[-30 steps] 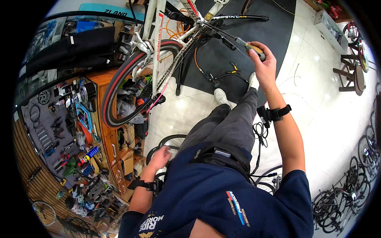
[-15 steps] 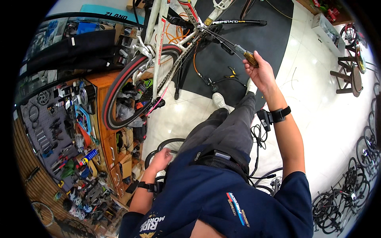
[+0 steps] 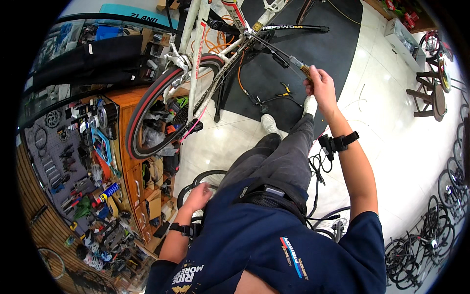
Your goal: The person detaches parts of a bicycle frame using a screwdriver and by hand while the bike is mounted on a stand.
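Note:
My right hand [image 3: 321, 87] is closed around the yellow-and-black handle of a screwdriver [image 3: 306, 70]. Its grey front end points up and left toward the crank area of a white road bike [image 3: 240, 41]; where the tip ends is hard to make out against the dark parts. The bike's rear wheel [image 3: 135, 117], with a red-and-black tyre, stands to the left. My left hand [image 3: 198, 197] hangs low beside my hip, fingers loosely bent and apart, with nothing visible in it. Yellow-and-black pliers [image 3: 285, 90] lie on the dark mat [image 3: 325, 54] near my feet.
A wooden cabinet [image 3: 131, 169] crammed with parts stands at left, beside a tool pegboard [image 3: 49, 152]. A black bar of the bike stand [image 3: 293, 28] crosses the mat. Wooden stools [image 3: 433, 100] and a white box [image 3: 404, 41] are at right, with bicycles [image 3: 431, 225] lined up below.
My right hand has turned slightly and shifted a little with the screwdriver, showing more of its back. My left hand and the bike have hardly moved.

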A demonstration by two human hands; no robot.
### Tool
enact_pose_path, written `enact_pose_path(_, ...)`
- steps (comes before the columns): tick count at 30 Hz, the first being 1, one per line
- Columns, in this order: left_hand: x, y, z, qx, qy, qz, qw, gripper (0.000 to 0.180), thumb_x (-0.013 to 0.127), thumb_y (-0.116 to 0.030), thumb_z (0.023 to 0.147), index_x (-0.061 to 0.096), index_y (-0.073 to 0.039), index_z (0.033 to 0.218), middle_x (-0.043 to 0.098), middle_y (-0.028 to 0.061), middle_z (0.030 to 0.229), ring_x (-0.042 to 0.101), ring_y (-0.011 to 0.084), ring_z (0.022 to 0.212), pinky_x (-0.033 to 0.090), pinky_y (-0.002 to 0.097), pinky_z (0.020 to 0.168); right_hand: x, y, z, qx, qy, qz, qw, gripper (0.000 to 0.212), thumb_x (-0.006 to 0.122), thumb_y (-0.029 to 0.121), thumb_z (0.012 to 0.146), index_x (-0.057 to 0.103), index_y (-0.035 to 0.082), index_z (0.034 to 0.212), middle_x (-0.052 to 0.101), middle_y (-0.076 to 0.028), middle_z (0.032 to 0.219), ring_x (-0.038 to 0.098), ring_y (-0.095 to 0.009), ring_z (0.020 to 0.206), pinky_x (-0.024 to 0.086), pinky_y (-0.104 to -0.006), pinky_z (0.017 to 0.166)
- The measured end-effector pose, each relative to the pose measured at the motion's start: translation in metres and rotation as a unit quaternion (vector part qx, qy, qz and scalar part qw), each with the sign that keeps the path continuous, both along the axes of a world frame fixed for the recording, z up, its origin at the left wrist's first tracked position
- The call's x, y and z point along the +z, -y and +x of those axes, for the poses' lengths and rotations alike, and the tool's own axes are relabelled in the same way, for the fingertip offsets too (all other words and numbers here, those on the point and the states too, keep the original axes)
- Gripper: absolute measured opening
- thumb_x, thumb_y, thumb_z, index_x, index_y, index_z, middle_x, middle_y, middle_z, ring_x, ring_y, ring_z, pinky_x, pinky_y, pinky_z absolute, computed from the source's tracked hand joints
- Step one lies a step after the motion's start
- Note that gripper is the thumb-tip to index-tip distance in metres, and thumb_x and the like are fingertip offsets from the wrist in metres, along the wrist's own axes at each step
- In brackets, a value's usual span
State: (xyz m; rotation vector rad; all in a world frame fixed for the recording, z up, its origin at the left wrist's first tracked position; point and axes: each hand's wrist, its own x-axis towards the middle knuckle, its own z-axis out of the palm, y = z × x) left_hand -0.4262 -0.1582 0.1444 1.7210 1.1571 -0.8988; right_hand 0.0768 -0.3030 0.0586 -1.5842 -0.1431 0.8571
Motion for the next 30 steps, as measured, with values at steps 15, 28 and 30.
enact_pose_path(15, 0.003, 0.002, 0.007, -0.008, -0.023, 0.004, 1.0, 0.038, 0.062, -0.021, 0.087, 0.054, 0.002, 0.116, 0.066, 0.0159, 0.099, 0.064, 0.0256, 0.087, 0.05, 0.0341, 0.078, -0.021, -0.008, -0.007, -0.111, 0.019, 0.004, 0.994, 0.036, 0.049, 0.035, 0.097, 0.057, 0.0, 0.093, 0.056, -0.003, 0.069, 0.049, -0.009, 0.055, 0.038, -0.0242, 0.047)
enact_pose_path(28, 0.002, 0.0, 0.006, 0.007, -0.021, -0.004, 1.0, 0.036, 0.061, -0.019, 0.087, 0.054, 0.002, 0.116, 0.066, 0.0149, 0.099, 0.064, 0.0235, 0.088, 0.051, 0.0329, 0.077, -0.017, 0.001, 0.002, -0.008, -0.006, 0.024, 1.0, 0.035, 0.05, 0.035, 0.097, 0.049, 0.002, 0.106, 0.051, -0.002, 0.073, 0.046, -0.008, 0.056, 0.037, -0.0232, 0.048)
enact_pose_path(30, 0.001, 0.001, 0.003, 0.004, -0.026, -0.002, 1.0, 0.036, 0.061, -0.019, 0.088, 0.054, 0.002, 0.116, 0.066, 0.0149, 0.099, 0.064, 0.0235, 0.088, 0.05, 0.0329, 0.077, -0.01, -0.002, 0.0, 0.034, -0.112, 0.004, 0.993, 0.033, 0.052, 0.033, 0.096, 0.048, 0.002, 0.109, 0.05, -0.002, 0.076, 0.047, -0.008, 0.059, 0.038, -0.0233, 0.051)
